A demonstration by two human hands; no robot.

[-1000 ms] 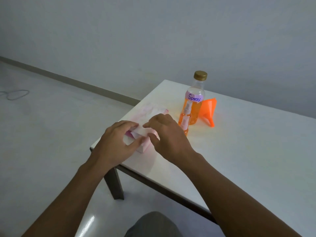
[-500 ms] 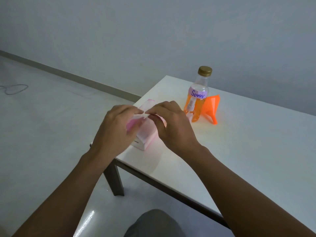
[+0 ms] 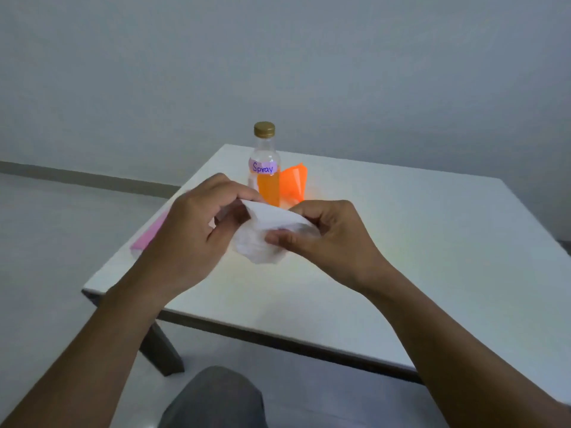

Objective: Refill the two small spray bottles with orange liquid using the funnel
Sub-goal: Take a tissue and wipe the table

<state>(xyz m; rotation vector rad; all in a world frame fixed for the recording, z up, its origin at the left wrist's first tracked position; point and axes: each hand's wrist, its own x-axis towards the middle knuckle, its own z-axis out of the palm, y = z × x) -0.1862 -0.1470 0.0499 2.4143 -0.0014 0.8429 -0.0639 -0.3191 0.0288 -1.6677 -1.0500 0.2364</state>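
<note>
Head view. Shows a crumpled white tissue held above the white table, gripped at its left edge by the curled fingers of the left hand and pinched at its right edge between thumb and forefinger of the right hand. Differs from half a second ago: both hands lifted off the pink tissue pack and drawn apart, tissue now out of the pack; pack lying at the table's left edge, mostly hidden behind the left hand. Places the large bottle, labelled "Spray", gold cap on, orange liquid in its lower part, upright near the far edge, just behind the hands. Places the orange funnel on its side, just right of the bottle, touching or nearly so. Hides the small spray bottle, seen earlier in front of the large bottle, behind the hands. Includes a grey-clad knee at bottom centre, below the table edge.
</note>
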